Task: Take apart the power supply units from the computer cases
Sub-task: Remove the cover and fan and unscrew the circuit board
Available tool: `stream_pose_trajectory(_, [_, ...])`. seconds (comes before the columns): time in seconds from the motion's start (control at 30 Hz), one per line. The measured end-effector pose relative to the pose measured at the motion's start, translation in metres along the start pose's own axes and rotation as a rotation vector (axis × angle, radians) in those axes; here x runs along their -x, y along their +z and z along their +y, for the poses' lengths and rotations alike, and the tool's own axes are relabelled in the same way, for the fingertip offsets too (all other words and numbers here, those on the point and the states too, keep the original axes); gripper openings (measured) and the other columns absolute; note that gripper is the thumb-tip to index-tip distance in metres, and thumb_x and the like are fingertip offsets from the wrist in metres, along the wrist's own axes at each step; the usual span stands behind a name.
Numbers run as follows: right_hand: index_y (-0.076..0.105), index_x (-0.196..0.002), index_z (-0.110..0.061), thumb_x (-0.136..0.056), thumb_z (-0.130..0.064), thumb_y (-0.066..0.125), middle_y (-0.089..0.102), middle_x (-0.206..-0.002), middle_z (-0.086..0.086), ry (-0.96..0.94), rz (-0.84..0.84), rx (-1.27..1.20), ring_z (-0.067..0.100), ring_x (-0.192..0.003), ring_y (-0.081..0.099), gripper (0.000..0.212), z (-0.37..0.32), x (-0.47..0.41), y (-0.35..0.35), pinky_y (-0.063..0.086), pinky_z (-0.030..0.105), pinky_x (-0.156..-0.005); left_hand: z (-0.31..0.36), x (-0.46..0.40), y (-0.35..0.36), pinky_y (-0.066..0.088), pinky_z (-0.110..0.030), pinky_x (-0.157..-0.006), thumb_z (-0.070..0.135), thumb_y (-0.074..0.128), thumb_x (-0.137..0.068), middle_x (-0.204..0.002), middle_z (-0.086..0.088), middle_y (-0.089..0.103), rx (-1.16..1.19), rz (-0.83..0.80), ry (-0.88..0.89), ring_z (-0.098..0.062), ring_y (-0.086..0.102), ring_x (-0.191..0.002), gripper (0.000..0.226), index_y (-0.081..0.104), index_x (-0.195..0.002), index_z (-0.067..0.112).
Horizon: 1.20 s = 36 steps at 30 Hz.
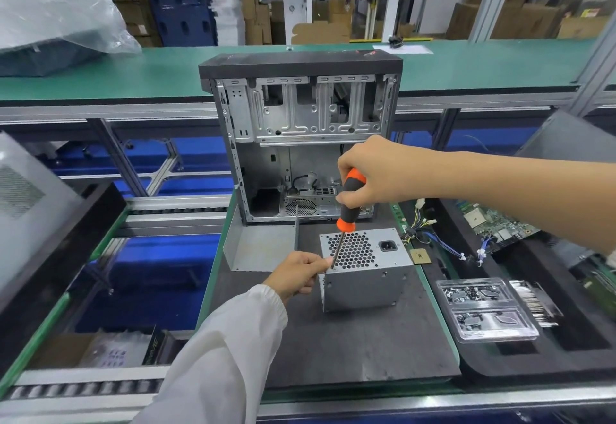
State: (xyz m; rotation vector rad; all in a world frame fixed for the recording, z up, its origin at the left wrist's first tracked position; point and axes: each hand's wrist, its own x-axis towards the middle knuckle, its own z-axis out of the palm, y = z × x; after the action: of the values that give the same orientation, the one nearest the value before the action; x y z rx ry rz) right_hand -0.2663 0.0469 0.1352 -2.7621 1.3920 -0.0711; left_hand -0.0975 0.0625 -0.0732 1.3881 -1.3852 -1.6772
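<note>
Frame centre: right hand [376, 170] grips screwdriver [348, 207], tip at PSU [365, 267] corner. Left hand [298, 273] fingers pinch shaft near tip. No legible labels.

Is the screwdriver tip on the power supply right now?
Touching. In the head view the screwdriver shaft runs down to the near-left corner of the power supply top face, its tip meeting the metal beside the left hand fingertips.

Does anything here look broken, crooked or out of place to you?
Nothing looks damaged. The power supply sits outside the opened computer case, on the dark mat, which suits a teardown. Loose wires and a small gold chip lie beside it, somewhat untidy.
</note>
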Motion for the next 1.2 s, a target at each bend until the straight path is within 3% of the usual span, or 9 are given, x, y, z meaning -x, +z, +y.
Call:
stream_pose_trajectory(0.17, [0.062,-0.083,-0.005,-0.083,-0.045,0.065,0.058,-0.067,0.007,0.005,-0.012,0.004,0.016,-0.054,0.042,0.04,0.002,0.0,0.0,0.04,0.029,-0.053,-0.004,0.0,-0.002,0.019,-0.017,-0.04,0.029,0.064,-0.094,-0.048,0.013,0.029,0.071,-0.02,-0.008,-0.007,0.018,-0.044,0.052,0.043,-0.046,0.027])
stream_pose_trajectory(0.37, [0.061,-0.085,-0.005,-0.084,-0.044,0.064,0.057,-0.067,0.007,0.024,-0.036,0.01,0.018,-0.054,0.041,0.039,0.004,-0.001,0.0,0.041,0.031,-0.055,-0.002,-0.002,-0.002,0.019,-0.016,-0.039,0.027,0.064,-0.094,-0.046,0.014,0.036,0.075,-0.019,-0.023,-0.007,0.018,-0.044,0.049,0.039,-0.051,0.025])
stream_pose_trajectory(0.6, [0.062,-0.088,-0.003,-0.084,-0.043,0.064,0.054,-0.065,0.005,0.038,-0.059,0.021,0.018,-0.054,0.039,0.04,0.01,-0.003,0.003,0.037,0.029,-0.054,-0.001,0.0,-0.003,0.017,-0.019,-0.042,0.028,0.072,-0.087,-0.056,0.003,0.022,0.059,-0.018,-0.021,-0.009,0.016,-0.047,0.038,0.057,-0.053,0.023])
stream_pose_trajectory(0.77, [0.061,-0.086,0.0,-0.087,-0.042,0.062,0.047,-0.06,0.003,0.072,-0.074,0.042,0.019,-0.054,0.037,0.042,0.011,-0.007,0.003,0.03,0.027,-0.049,0.001,0.002,-0.002,0.016,-0.02,-0.042,0.027,0.072,-0.087,-0.06,0.001,0.024,0.054,-0.026,-0.023,-0.01,0.017,-0.048,0.039,0.06,-0.05,0.024])
stream_pose_trajectory(0.93, [0.05,-0.072,-0.007,-0.09,-0.041,0.059,0.042,-0.052,0.0,0.089,-0.09,0.066,0.02,-0.051,0.035,0.04,0.012,-0.008,0.003,0.029,0.027,-0.046,0.002,0.002,-0.003,0.017,-0.019,-0.042,0.026,0.072,-0.087,-0.061,0.0,0.023,0.048,-0.021,-0.011,-0.01,0.017,-0.048,0.038,0.058,-0.051,0.023])
stream_pose_trajectory(1.07, [0.04,-0.062,-0.011,-0.091,-0.046,0.055,0.043,-0.054,0.003,0.055,-0.093,0.205,0.02,-0.049,0.037,0.048,0.006,-0.011,0.004,0.03,0.027,-0.045,0.005,0.002,-0.002,0.017,-0.019,-0.041,0.025,0.068,-0.09,-0.058,0.002,0.023,0.013,-0.008,-0.017,-0.01,0.017,-0.047,0.039,0.055,-0.054,0.021])
stream_pose_trajectory(1.2, [0.039,-0.064,-0.012,-0.092,-0.056,0.047,0.047,-0.058,0.004,-0.008,-0.146,0.315,0.019,-0.05,0.042,0.053,-0.003,-0.012,-0.001,0.031,0.028,-0.045,0.011,0.002,-0.004,0.024,-0.016,-0.042,0.031,0.052,-0.099,-0.054,0.007,0.033,-0.143,0.08,0.013,-0.006,0.029,-0.041,0.033,0.063,-0.073,0.014])
